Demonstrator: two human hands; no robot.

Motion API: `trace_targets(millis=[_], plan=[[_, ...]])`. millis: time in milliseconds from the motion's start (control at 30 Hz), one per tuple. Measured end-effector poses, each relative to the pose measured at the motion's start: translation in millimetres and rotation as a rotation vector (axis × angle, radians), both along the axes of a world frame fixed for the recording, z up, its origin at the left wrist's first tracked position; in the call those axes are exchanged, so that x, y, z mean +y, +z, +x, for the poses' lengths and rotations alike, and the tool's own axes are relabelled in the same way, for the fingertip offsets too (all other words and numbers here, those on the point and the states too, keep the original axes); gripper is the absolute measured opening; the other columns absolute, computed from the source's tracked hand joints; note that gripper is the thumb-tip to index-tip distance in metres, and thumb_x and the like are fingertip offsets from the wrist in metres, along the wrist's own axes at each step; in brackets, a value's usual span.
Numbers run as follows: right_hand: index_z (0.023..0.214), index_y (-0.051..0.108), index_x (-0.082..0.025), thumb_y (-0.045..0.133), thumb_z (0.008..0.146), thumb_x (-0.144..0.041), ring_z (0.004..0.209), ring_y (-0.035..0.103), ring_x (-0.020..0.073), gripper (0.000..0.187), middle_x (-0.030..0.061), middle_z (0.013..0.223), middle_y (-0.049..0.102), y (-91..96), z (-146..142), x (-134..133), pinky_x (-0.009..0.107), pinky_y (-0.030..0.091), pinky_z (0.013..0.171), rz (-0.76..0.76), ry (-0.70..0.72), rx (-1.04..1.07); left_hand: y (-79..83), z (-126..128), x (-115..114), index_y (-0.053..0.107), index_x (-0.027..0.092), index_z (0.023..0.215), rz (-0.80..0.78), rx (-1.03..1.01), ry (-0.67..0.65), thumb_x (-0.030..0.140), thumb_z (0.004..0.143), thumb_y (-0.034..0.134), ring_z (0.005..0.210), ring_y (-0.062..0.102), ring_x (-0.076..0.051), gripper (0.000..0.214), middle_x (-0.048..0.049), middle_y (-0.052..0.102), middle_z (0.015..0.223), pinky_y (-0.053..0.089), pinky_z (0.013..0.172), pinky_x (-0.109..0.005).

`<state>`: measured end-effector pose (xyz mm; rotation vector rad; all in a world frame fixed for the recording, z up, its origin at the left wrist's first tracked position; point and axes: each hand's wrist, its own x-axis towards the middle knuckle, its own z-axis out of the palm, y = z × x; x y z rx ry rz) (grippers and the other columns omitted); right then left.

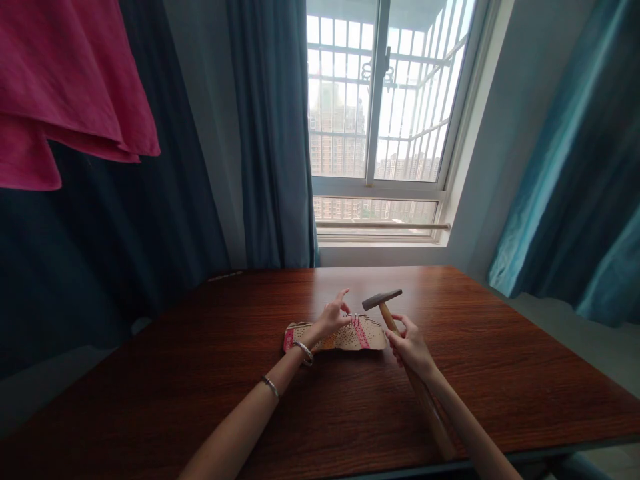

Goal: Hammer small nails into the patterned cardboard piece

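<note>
**Now: hammer over the board, both hands at the table middle**

At far left a pink cloth (65, 80) hangs down, and next to it a dark curtain (273, 133). My left hand (334, 316) lies on the board (367, 339), fingers half spread and forefinger lifted. If the thumb pinches one of the small nails (353, 318), I cannot tell. The board is thin, flat and full of dots. I judge it light and easy to slide, so it wants pressing down near the nails.

Just right of it my right hand (411, 347) is closed around the hammer (426, 403), high on the wooden handle. The steel head stands above the right end of the board. I think the weight sits in the head. A grip so near the head gives control but little swing.

The table (200, 373) is smooth dark wood, hard and probably slippery. Behind it is a barred window (380, 120) with tall buildings outside, and a teal curtain (575, 167) at right.
</note>
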<state>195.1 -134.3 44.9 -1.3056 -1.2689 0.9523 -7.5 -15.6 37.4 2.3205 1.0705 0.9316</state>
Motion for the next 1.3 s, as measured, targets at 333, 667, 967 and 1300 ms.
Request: trace_targets(millis=[333, 667, 967, 1300], plan=[[0.111, 0.041, -0.017, 0.051, 0.071, -0.039, 0.029, 0.038, 0.0072, 0.047, -0.0078, 0.048, 0.047, -1.8, 0, 0, 0.017, 0.032, 0.025, 0.005, 0.016, 0.014, -2.9, 2, 0, 0.054, 0.016, 0.108, -0.016, -0.034, -0.005, 0.018, 0.066, 0.061, 0.076, 0.057, -0.017, 0.043, -0.0041, 0.061, 0.082, 0.041, 0.078, -0.032], [0.115, 0.041, -0.014, 0.048, 0.071, -0.035, 0.029, 0.039, 0.0081, 0.049, -0.0077, 0.046, 0.046, -2.4, -2, 3, 0.018, 0.032, 0.027, 0.004, -0.011, -0.069, -8.2, 3, 1, 0.053, 0.016, 0.11, 0.017, -0.04, -0.002, 0.015, 0.067, 0.059, 0.074, 0.056, -0.016, 0.043, -0.0036, 0.061, 0.083, 0.042, 0.074, -0.03], [0.11, 0.053, -0.015, 0.039, 0.071, -0.018, 0.038, 0.042, 0.006, 0.041, -0.0015, 0.06, 0.056, 29.1, -12, 1, 0.018, 0.034, 0.039, 0.124, 0.024, -0.409, 0.0, 5, -1, 0.053, 0.018, 0.111, -0.004, 0.002, 0.007, 0.019, 0.068, 0.06, 0.073, 0.059, -0.017, 0.043, -0.0012, 0.063, 0.079, 0.041, 0.079, -0.031], [0.109, 0.056, -0.017, 0.037, 0.072, -0.01, 0.047, 0.049, 0.0082, 0.043, 0.0003, 0.061, 0.059, 61.5, -31, 0, 0.017, 0.038, 0.049, 0.167, 0.116, -0.571, -4.3, 2, 5, 0.039, 0.019, 0.125, -0.03, -0.032, -0.009, 0.023, 0.065, 0.064, 0.074, 0.06, -0.017, 0.065, 0.0006, 0.066, 0.079, 0.042, 0.077, -0.028]])
